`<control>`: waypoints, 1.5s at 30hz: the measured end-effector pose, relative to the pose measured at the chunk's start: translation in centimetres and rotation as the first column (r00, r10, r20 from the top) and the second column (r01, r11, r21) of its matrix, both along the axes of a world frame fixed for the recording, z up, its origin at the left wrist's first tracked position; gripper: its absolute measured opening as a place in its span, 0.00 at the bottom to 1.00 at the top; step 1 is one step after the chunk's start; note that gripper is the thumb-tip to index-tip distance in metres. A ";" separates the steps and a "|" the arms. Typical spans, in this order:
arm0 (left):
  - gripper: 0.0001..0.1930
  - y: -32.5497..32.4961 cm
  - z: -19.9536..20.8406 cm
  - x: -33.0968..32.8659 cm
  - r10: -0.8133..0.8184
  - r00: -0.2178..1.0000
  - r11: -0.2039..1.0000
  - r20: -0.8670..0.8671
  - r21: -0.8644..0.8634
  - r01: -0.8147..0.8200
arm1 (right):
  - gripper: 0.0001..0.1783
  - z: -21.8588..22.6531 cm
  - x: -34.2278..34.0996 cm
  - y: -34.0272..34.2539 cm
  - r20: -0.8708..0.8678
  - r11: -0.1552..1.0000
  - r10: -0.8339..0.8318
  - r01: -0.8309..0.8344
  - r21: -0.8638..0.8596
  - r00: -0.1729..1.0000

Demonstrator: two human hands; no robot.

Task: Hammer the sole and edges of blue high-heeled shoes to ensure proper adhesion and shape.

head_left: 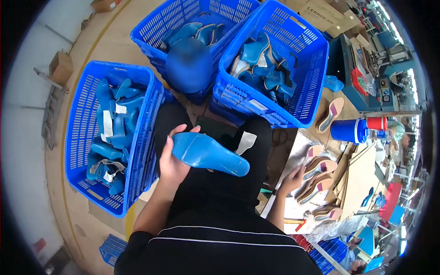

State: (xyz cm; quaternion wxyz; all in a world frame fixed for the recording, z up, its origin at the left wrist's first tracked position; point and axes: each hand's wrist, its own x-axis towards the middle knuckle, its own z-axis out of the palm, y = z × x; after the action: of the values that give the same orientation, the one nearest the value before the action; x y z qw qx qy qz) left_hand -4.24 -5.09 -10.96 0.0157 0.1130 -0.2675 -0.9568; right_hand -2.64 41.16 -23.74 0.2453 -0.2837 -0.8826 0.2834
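My left hand [173,160] is closed around the wide end of a blue plastic shoe last [213,155], held sole side up above my lap. A small white tag [246,142] hangs beside the last's far side. Over the white worktable at the right, my right hand [292,179] reaches to several stacked insoles [316,187] with tan edges and dark red patches. Its fingers look stretched out, though partly blurred; I see nothing held in them. Another insole [321,168] lies just beyond the fingertips.
Blue crates of lasts stand at the left [75,137], far middle [137,35] and far right [321,68]. A round blue stool-like top [189,64] sits between them. The table also bears a hammer [293,221], cardboard sheets [360,174], a blue jug [344,131] and a red jug [376,123].
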 end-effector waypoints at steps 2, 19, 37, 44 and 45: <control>0.32 -0.6 0.2 -0.4 0.028 1.000 1.000 0.009 0.011 -0.028 | 0.24 4.0 -1.1 -1.9 -0.214 0.957 -0.198 0.141 -0.254 0.957; 0.38 -3.2 2.4 0.5 -0.109 0.990 0.934 -0.088 -0.350 0.072 | 0.22 20.0 -3.0 -18.4 -0.174 0.303 0.578 -0.407 -0.862 0.797; 0.27 -7.7 5.1 2.7 -0.401 0.895 0.503 0.196 -0.769 0.394 | 0.38 22.0 -3.3 -18.5 0.240 0.489 0.871 -0.709 -0.508 0.429; 0.28 -8.6 6.2 2.1 -0.492 0.845 0.288 0.209 -0.877 0.385 | 0.40 19.6 -3.8 -17.9 0.140 0.384 0.923 -0.889 -0.250 0.359; 0.29 -8.7 6.4 1.9 -0.512 0.833 0.245 0.208 -0.894 0.374 | 0.40 19.4 -4.0 -17.9 0.116 0.351 0.936 -0.905 -0.243 0.332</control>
State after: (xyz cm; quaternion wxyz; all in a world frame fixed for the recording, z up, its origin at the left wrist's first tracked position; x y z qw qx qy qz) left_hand -2.35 -13.82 -4.53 -0.1784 -0.0557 -0.7635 -0.6181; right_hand -6.68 23.27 -4.33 -0.0839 0.2188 -0.8882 0.3951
